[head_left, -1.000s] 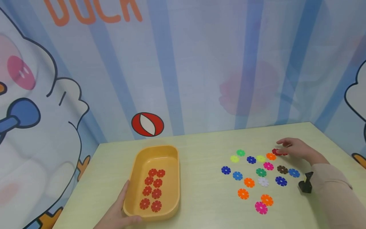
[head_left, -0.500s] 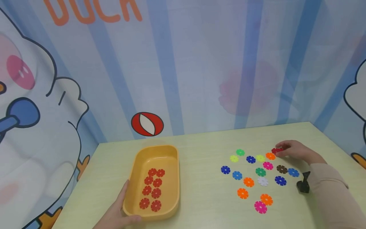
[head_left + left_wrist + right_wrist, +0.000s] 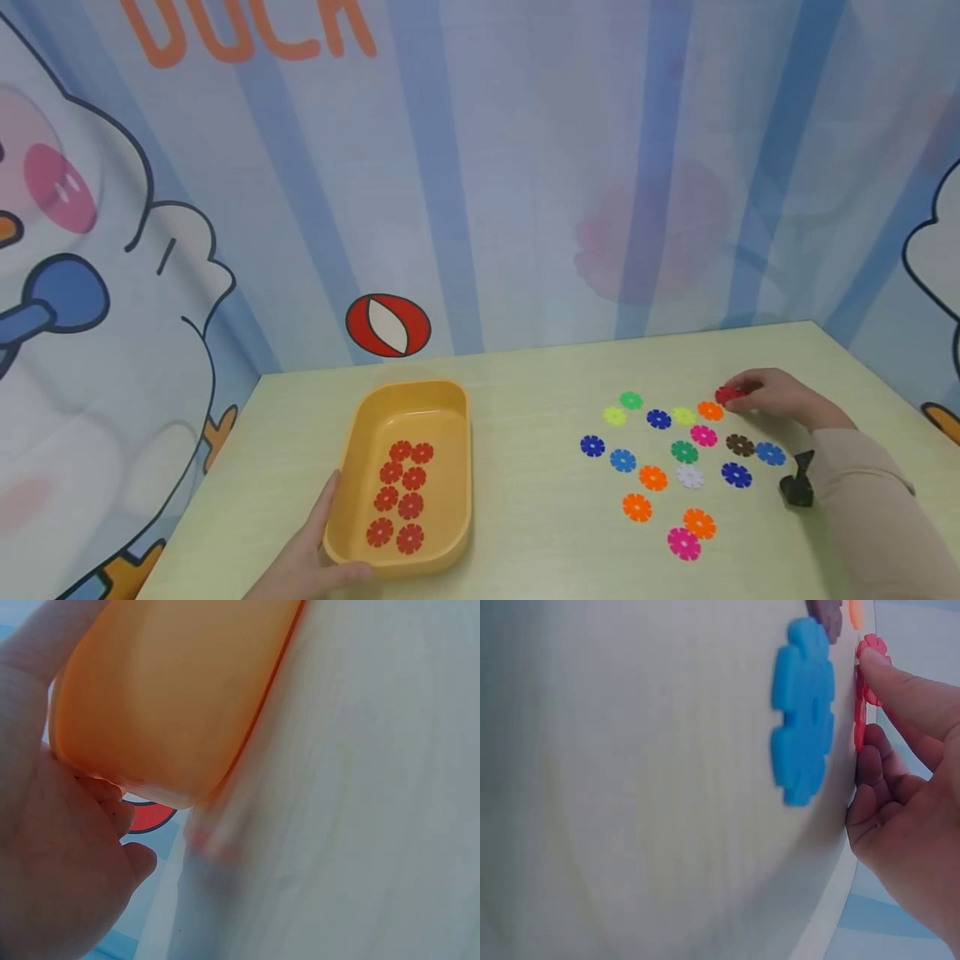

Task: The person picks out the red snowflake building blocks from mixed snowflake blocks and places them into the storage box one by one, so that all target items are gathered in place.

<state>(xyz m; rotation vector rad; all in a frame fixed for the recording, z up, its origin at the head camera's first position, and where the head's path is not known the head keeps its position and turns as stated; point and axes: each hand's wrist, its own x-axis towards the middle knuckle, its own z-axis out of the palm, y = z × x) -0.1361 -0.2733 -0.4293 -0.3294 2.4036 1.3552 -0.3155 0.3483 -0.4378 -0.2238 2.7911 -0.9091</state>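
Observation:
In the head view my left hand point(image 3: 306, 550) holds the near left corner of a yellow plastic tray point(image 3: 423, 414), thumb at the near end. Several red snowflake discs point(image 3: 410, 505) lie inside it in two rough columns. The left wrist view has fingers curled against the tray's wall point(image 3: 172, 697). Over at the far right of the table, my right hand point(image 3: 787, 397) pinches a red snowflake disc point(image 3: 726, 395). In the right wrist view that tilted disc point(image 3: 872, 641) is under the thumb, and another red disc point(image 3: 859, 727) lies flat beneath it.
Loose snowflake discs in orange point(image 3: 653, 477), blue point(image 3: 770, 453), pink point(image 3: 684, 543), green point(image 3: 684, 452), brown point(image 3: 740, 445) and white point(image 3: 690, 476) are spread left of and nearer than my right hand. A small black object point(image 3: 797, 487) sits beside the right sleeve. A printed curtain point(image 3: 525, 208) hangs behind the table.
My right hand has lowered slightly and its fingers have closed on a red disc at the far right. The left hand and tray stay in place.

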